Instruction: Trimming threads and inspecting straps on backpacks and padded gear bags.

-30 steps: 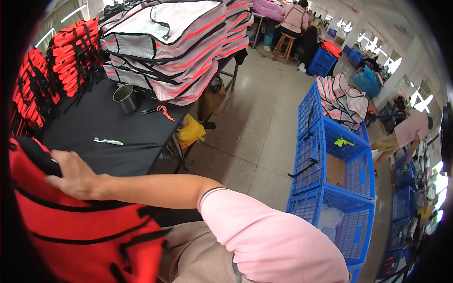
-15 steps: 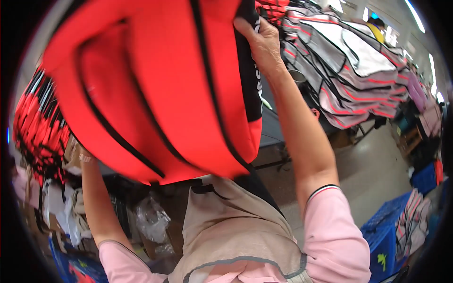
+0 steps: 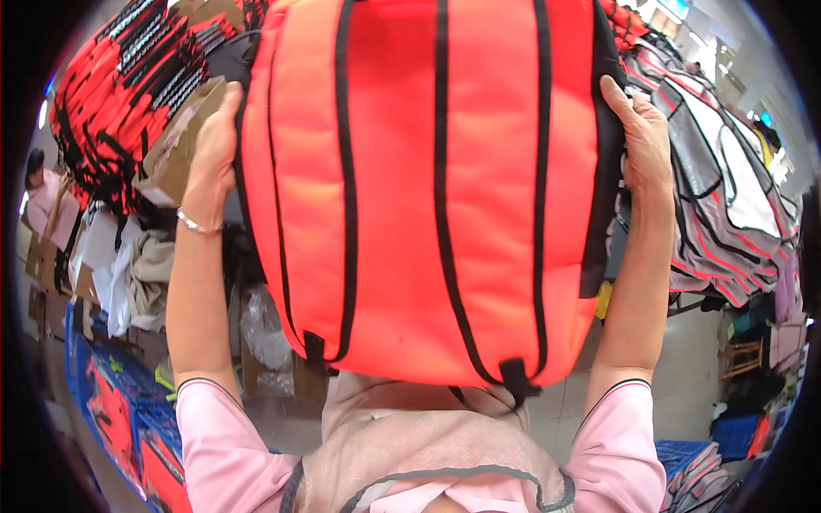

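A large bright red-orange backpack [image 3: 398,205] with black trim fills the middle of the view, held up in front of my chest. Its two padded shoulder straps face me, each edged in black and ending in a black tab near the bottom. My left hand [image 3: 215,145] is pressed to its left side, thumb up and the other fingers hidden behind the dark edge. On the opposite side, my right hand [image 3: 641,137] grips the black side panel, with the thumb on the near face. The backpack's top runs out of view.
At the left rise stacked red-and-black pieces [image 3: 111,103] beside a cardboard box [image 3: 181,141]. Layered grey and white panels with red edging [image 3: 727,179] lie at the right. Blue crates [image 3: 128,385] stand low left; a person [image 3: 50,201] is at the far left.
The backpack has turned from a tilted, blurred side view to upright, with its strap side squarely toward me. My left hand has come into view, and both arms are now raised evenly.
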Tool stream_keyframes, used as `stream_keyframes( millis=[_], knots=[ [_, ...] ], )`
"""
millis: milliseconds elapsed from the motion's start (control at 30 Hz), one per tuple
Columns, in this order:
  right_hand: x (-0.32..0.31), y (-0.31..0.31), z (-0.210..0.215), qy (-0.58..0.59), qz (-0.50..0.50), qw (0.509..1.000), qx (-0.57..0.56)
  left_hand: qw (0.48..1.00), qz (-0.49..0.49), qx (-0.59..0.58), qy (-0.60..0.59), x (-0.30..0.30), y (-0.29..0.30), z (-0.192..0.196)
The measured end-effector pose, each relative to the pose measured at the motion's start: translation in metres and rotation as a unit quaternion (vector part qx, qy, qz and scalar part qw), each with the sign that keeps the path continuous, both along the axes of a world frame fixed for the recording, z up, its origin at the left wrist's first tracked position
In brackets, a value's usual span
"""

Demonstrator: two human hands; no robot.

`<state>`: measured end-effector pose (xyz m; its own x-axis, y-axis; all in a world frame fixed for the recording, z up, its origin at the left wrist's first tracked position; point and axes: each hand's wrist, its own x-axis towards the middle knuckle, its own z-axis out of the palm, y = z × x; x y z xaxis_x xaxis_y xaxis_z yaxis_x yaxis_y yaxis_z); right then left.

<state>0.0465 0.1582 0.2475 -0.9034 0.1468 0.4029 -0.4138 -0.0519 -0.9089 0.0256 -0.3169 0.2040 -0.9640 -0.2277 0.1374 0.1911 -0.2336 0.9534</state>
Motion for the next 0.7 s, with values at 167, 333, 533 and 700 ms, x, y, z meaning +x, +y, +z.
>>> stream_keyframes(
  millis=[167,333,533,700],
  knots=[
    [-0.049,0.027,-0.122,-0.12,-0.121,0.959,0.226,0.857,0.065,-0.509,-0.038,-0.033,0.008,-0.12],
    [-0.021,0.017,-0.21,-0.073,-0.183,0.847,0.493,0.87,0.08,-0.484,-0.046,-0.012,0.05,-0.204],
    [0.03,-0.088,-0.173,0.156,0.018,0.781,0.604,0.862,0.13,-0.486,-0.056,0.0,0.047,-0.209],
    [0.158,-0.113,-0.225,0.087,0.389,0.694,0.599,0.864,0.112,-0.489,-0.043,-0.009,0.056,-0.217]
  ],
)
